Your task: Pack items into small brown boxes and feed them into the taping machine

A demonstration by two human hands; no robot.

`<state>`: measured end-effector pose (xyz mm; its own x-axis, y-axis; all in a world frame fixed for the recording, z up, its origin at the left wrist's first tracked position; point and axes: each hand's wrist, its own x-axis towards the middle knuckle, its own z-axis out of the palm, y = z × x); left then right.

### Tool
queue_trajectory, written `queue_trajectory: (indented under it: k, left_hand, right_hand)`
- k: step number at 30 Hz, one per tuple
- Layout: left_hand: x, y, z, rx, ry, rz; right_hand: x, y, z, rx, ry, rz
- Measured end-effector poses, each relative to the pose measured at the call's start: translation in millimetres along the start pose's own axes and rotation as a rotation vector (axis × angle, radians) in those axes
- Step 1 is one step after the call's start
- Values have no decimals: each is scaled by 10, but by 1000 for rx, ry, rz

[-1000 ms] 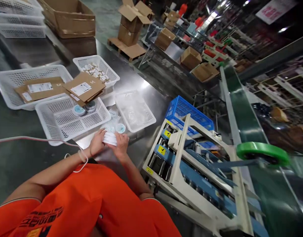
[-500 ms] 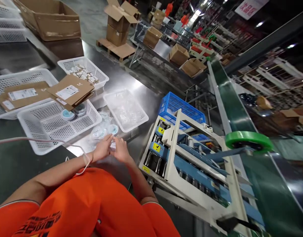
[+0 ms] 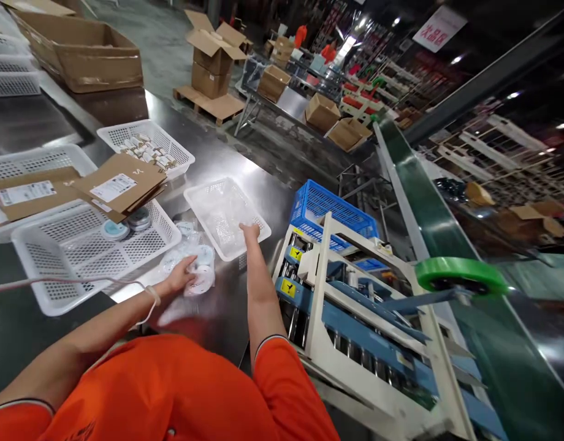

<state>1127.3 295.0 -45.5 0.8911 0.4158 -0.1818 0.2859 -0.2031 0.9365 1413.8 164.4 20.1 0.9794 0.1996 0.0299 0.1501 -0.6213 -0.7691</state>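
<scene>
Right hand (image 3: 251,231) moved out to tray (image 3: 238,251), grip unclear, pale disc (image 3: 201,282) against left hand (image 3: 179,277), grip spread

Can't read labels (image 3: 111,187) left of the shallow tray (image 3: 217,205); farther left, see a basket (image 3: 43,160) cut by picture edge.

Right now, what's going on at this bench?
Someone in an orange shirt is working with both hands. The left hand is at some round white items on the metal table; its grip is unclear. The right hand is over the near end of a white tray holding clear plastic.
</scene>
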Motion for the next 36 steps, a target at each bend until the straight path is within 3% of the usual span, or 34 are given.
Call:
queue_trajectory:
  k: [3,7,11,14,16,20,24,28,32,36]
  left_hand:
    - [-22,2,-139,-28,56,15]
    - [-55,140,-408,-93,116,71]
    - [112,499,-615,-302,162,71]
    - [314,762,-637,-536,233,-27]
    - [415,828,-639,-617,296,-99]
    - [398,660,-788,-665,405,-183]
    - [161,402,-1140,-693,484,-224]
    - [-86,273,-1472,-689,482,-229]
    - [-321,203,-1545,-645,497,-201]
    - [-643,111,-1485,-606,456,-126]
  right_hand:
    - [28,-99,47,55,-51,42]
    - [-126,-242,24,185,-110,-74]
    - [-582,-367,186,237,-220,-226]
    - [-985,-458,460,210,-316,-339]
    - [-1183,-501,648,201,-398,-384]
    - [-1315,-485,914,137,-411,-320]
    - [-1304,-372,1018,5,-370,-239]
    - [-1372,-383,1016,-78,-410,-268]
    - [-1607,-615,1112,5,-350,-396]
    - [-2038,-810,1438,271,-694,-457]
